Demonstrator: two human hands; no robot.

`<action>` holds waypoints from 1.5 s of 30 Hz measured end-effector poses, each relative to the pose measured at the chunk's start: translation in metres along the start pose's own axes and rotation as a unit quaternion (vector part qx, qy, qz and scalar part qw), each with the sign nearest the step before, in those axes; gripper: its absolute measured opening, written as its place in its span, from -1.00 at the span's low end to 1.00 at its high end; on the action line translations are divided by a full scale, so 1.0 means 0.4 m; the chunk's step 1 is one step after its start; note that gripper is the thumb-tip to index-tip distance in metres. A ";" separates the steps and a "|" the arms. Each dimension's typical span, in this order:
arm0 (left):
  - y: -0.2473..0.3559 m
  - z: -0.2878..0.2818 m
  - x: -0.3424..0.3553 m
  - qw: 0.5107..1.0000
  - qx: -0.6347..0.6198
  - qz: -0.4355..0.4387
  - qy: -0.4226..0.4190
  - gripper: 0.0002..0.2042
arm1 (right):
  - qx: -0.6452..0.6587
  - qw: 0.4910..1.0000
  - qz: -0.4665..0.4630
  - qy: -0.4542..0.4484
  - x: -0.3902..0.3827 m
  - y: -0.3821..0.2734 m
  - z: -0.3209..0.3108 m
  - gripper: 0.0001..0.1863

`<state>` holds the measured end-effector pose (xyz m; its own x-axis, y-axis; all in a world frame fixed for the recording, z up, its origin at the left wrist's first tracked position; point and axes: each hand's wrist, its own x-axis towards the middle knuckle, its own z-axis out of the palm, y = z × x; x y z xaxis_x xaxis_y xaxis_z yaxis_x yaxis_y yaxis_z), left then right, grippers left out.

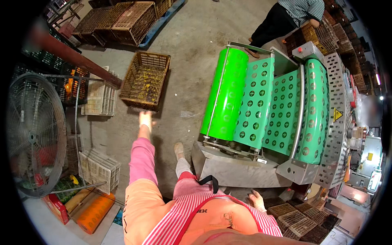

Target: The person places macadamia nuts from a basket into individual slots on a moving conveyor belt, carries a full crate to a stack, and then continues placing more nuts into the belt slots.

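My left arm stretches forward, and my left hand (145, 119) is at the near end of a brown slatted plastic crate (164, 77). The fingers look hooked on that end wall, though they are blurred and partly hidden. Yellowish bits lie scattered over the crate's bottom. Low at my right side hangs my right hand (257, 201), fingers loosely extended and apart, with nothing seen in it. It is close to the metal base (241, 171) of a machine carrying a bright green roll (226, 94) and a green printed sheet (255, 102).
A large caged fan (34, 134) and white crates (100, 169) stand left. An orange roll (96, 213) lies lower left. Stacked brown crates (132, 24) are at the back, more crates (298, 220) at lower right. Another person (281, 20) bends over crates behind the machine.
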<state>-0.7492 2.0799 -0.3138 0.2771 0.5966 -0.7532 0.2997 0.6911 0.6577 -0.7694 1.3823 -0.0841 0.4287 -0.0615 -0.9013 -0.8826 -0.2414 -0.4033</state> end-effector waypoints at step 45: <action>-1.881 2.216 -2.306 0.448 0.431 0.225 -0.750 -0.65 | -0.175 0.365 -0.097 0.909 -0.587 0.700 -2.534 -0.62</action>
<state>-0.4209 0.6478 -0.1027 0.5945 -0.7964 -0.1111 -0.0331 -0.1623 0.9862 -0.9219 0.3475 0.1745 0.1757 -0.4745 0.8626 -0.8592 -0.5015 -0.1009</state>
